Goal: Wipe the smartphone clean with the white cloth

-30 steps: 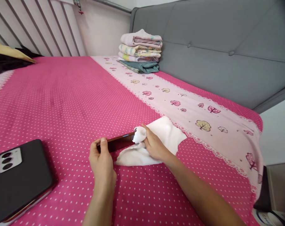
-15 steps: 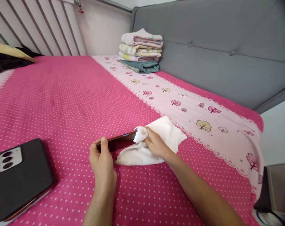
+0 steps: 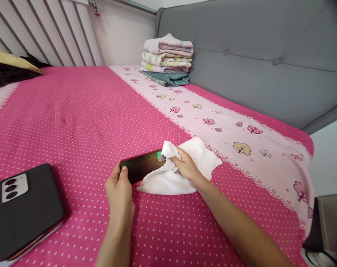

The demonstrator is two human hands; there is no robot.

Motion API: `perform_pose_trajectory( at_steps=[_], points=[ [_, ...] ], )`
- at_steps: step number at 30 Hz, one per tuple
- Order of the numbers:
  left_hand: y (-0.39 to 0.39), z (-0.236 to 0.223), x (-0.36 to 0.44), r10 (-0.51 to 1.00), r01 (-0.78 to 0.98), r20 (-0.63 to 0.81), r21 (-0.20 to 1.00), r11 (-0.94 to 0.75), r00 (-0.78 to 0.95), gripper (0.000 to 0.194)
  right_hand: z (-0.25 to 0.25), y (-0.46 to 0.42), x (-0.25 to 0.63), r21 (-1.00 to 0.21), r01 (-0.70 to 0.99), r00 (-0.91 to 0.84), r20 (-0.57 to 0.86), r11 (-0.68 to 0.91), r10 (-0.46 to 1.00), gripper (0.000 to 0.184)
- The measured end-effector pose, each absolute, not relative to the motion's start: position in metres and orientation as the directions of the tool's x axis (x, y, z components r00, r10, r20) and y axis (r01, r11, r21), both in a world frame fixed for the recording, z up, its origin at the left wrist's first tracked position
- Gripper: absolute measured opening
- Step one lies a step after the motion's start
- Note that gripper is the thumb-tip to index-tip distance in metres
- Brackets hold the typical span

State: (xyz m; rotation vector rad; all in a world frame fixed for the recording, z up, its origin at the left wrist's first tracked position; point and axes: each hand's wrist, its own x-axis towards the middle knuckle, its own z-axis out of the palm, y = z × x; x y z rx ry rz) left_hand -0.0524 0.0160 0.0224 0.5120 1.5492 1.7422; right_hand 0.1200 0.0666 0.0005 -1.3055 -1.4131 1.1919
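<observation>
Pink with white dots: a bedspread [image 3: 82, 111] under everything, stretching from near to far. Apparently soft, so forgiving of a drop, yet liable to ruck up under any dragging. Along the far right, a grey padded headboard [image 3: 241, 66]; beside it at the far side, a stack of folded cloths [image 3: 167, 59], well apart from the work and unlikely to interfere.

In the middle, slightly right, a white cloth [image 3: 168, 183], partly spread on the bedspread, partly bunched. Could trail or fold under during a wider wipe, because of so much loose material. Pinching the bunch between thumb and fingers, right hand [image 3: 186, 167], close against the right end of a dark phone-like slab [image 3: 143, 166]. Pinching its left end, thumb on the visible face and fingers mostly hidden behind, left hand [image 3: 120, 189].

At near left, a black-backed phone [image 3: 29, 211], apart from the left hand; could get nudged by a careless swing leftward.

Between both hands, the slab, tilted; phone or bare case, cannot tell. Could twist out of the left-hand pinch under hard pressure from the right, owing to support at one end only. Smallest, a greenish camera-like patch [image 3: 159, 156], partly covered by cloth; could snag fibres on any raised rim.
</observation>
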Motion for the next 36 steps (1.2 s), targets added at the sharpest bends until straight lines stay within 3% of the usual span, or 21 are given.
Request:
perform_pose_trajectory(
  at_steps=[5, 10, 16, 22, 27, 36],
  points=[
    [0.016, 0.012, -0.056, 0.745, -0.132, -0.095, 0.991, 0.01, -0.66, 0.033, 0.001, 0.066, 0.12, -0.993, 0.112, -0.062, -0.052, -0.044, 0.997, 0.017],
    [0.015, 0.006, -0.055, 0.852, 0.124, 0.02, 0.991, 0.053, -0.524, 0.073, 0.003, 0.067, 0.122, -0.995, -0.025, -0.014, -0.095, -0.096, 0.995, 0.018],
    [0.01, 0.023, -0.046, 0.939, 0.577, 0.159, 0.816, 0.049, -0.305, 0.105, 0.002, 0.071, 0.124, -0.978, -0.174, 0.034, -0.121, -0.114, 0.992, 0.019],
    [0.007, 0.026, -0.046, 0.948, 0.777, 0.135, 0.612, 0.149, -0.288, 0.092, 0.005, 0.071, 0.122, -0.97, -0.218, 0.02, -0.11, -0.103, 0.994, 0.02],
    [0.005, 0.028, -0.044, 0.938, 0.789, 0.085, 0.569, 0.231, -0.336, 0.084, 0.004, 0.071, 0.123, -0.984, -0.172, 0.008, -0.056, -0.054, 0.998, 0.018],
    [0.005, 0.021, -0.046, 0.935, 0.817, 0.119, 0.532, 0.223, -0.333, 0.082, 0.0, 0.073, 0.124, -0.997, -0.081, -0.019, -0.013, -0.015, 1.0, 0.014]
  ],
)
